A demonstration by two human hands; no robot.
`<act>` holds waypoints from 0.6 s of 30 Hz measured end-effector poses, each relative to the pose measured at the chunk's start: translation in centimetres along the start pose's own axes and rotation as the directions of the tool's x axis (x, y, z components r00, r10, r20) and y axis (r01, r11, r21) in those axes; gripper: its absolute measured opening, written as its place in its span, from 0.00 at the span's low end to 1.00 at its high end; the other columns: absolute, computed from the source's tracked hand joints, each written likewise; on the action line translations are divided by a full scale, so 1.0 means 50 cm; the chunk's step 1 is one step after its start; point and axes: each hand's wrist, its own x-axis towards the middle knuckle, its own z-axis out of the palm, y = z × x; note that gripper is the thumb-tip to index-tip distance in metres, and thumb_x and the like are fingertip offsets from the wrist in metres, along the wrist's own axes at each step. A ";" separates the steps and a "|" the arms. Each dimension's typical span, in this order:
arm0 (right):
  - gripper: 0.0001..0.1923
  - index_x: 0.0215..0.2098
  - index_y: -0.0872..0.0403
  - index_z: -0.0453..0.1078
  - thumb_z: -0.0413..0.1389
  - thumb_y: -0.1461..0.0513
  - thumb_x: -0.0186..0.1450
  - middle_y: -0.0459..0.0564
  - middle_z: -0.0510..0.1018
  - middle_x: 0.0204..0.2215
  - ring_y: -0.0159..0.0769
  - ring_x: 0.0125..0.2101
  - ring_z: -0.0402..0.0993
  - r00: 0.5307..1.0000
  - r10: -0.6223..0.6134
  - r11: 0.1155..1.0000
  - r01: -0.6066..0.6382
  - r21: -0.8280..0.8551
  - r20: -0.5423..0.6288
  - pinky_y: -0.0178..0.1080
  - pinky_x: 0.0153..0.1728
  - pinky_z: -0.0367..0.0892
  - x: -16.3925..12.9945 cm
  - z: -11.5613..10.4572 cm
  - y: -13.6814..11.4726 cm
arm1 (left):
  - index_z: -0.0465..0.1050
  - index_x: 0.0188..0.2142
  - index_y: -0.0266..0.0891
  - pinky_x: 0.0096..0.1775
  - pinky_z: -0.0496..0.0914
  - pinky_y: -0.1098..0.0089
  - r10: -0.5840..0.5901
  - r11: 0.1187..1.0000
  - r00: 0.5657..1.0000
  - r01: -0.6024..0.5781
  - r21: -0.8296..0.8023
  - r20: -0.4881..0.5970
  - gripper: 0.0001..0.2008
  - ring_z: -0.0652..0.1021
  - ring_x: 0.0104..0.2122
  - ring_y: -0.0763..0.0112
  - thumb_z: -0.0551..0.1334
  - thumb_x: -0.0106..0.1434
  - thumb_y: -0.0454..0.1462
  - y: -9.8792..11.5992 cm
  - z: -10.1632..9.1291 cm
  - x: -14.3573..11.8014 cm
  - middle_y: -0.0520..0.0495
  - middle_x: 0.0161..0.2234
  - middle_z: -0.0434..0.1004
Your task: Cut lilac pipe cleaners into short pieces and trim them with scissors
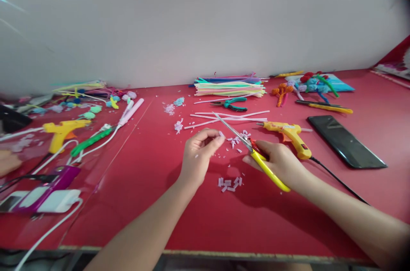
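Between thumb and forefinger, my left hand [199, 151] pinches a small lilac piece of pipe cleaner [221, 134]. My right hand [280, 162] is closed on yellow-and-red-handled scissors [233, 131], whose blades look apart and point up and left, past the left fingertips. Short lilac cut pieces [229, 184] lie on the red table below the hands. More lilac pieces [237, 139] are scattered behind the scissors, partly hidden by them. Farther back, several long pale pink pipe cleaners [230, 118] lie crossed.
A yellow glue gun [290, 134] and a black phone [346, 140] lie right. Teal pliers [233, 103] lie before a bundle of pipe cleaners [229, 87]. Left are another yellow glue gun [62, 132], a purple power strip [48, 189], cables and another person's hand [8, 163].
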 end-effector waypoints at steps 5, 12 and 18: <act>0.17 0.25 0.53 0.59 0.46 0.48 0.57 0.43 0.65 0.14 0.29 0.16 0.60 0.999 -0.050 0.969 0.048 -0.244 0.000 0.32 0.18 0.45 -0.007 -0.001 -0.002 | 0.71 0.29 0.40 0.17 0.50 0.78 0.022 0.993 0.999 -0.028 -0.113 -0.048 0.04 0.59 0.16 0.84 0.62 0.51 0.35 0.003 -0.005 0.005 0.56 0.20 0.63; 0.21 0.25 0.53 0.59 0.42 0.45 0.58 0.44 0.65 0.13 0.31 0.15 0.62 0.990 -0.139 0.916 0.114 -0.384 -0.037 0.33 0.19 0.42 -0.004 0.000 0.015 | 0.70 0.28 0.40 0.16 0.49 0.77 0.002 0.990 0.999 -0.010 -0.138 -0.052 0.03 0.58 0.16 0.83 0.62 0.51 0.35 0.008 -0.006 0.009 0.56 0.19 0.63; 0.21 0.25 0.54 0.58 0.41 0.46 0.59 0.46 0.67 0.14 0.31 0.16 0.62 0.986 -0.163 0.885 0.129 -0.447 -0.038 0.33 0.19 0.42 -0.004 0.003 0.025 | 0.71 0.28 0.40 0.17 0.49 0.77 -0.009 0.988 0.999 0.002 -0.152 -0.045 0.04 0.58 0.16 0.83 0.62 0.51 0.35 0.006 -0.009 0.010 0.56 0.19 0.62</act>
